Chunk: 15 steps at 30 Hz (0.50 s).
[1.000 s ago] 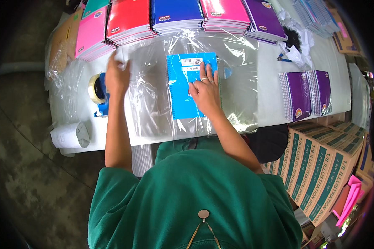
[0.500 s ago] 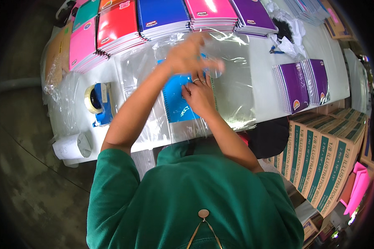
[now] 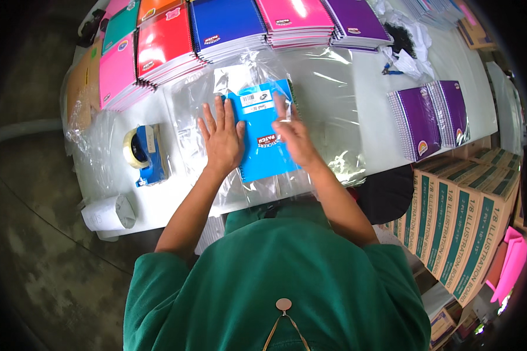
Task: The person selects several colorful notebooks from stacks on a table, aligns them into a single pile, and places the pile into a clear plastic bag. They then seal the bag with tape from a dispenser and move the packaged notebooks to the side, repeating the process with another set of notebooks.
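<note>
A light blue spiral notebook (image 3: 263, 161) lies in the middle of the white table, with clear plastic (image 3: 328, 111) around it. My left hand (image 3: 221, 139) is flat along the notebook's left side, fingers stretched and apart, over the plastic. Over the right side of the notebook is my right hand (image 3: 297, 140), its fingers extended and slightly smeared by motion. Neither hand grips anything. White labels show near the notebook's upper end.
Stacks of notebooks in pink, red, blue (image 3: 228, 23) and purple line the far side. A tape dispenser (image 3: 152, 155) and a white roll (image 3: 108, 213) sit at left. Two purple notebook piles (image 3: 416, 123) are at right, above stacked cartons (image 3: 451, 216).
My left hand has come back from across the notebook to its left side. My right hand has lifted off the cover and shifted right, uncovering the labels.
</note>
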{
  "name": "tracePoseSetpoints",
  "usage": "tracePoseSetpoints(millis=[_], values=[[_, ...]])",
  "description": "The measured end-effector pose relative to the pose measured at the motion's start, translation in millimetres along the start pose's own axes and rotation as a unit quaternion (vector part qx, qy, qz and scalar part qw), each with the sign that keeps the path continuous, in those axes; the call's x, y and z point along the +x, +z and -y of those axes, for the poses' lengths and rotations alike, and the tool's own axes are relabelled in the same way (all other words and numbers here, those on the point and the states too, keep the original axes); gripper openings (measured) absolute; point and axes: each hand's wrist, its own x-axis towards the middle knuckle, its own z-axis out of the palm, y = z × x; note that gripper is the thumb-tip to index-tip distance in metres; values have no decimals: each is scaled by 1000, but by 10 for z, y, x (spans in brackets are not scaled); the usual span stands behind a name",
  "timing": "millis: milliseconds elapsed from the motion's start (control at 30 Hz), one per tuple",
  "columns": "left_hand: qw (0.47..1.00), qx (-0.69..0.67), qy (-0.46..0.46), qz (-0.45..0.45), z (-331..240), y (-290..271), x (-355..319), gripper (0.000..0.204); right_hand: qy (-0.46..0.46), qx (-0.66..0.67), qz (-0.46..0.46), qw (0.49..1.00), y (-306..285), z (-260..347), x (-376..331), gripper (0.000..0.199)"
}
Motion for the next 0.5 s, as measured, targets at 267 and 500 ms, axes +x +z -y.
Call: tracePoseSetpoints(millis=[267, 500], values=[[999, -23, 41, 7, -207, 96, 143, 54, -103, -225, 146, 958, 29, 98, 168, 29], [1000, 10, -22, -11, -291, 99, -39, 66, -14, -240, 329, 913, -159, 128, 490, 21]])
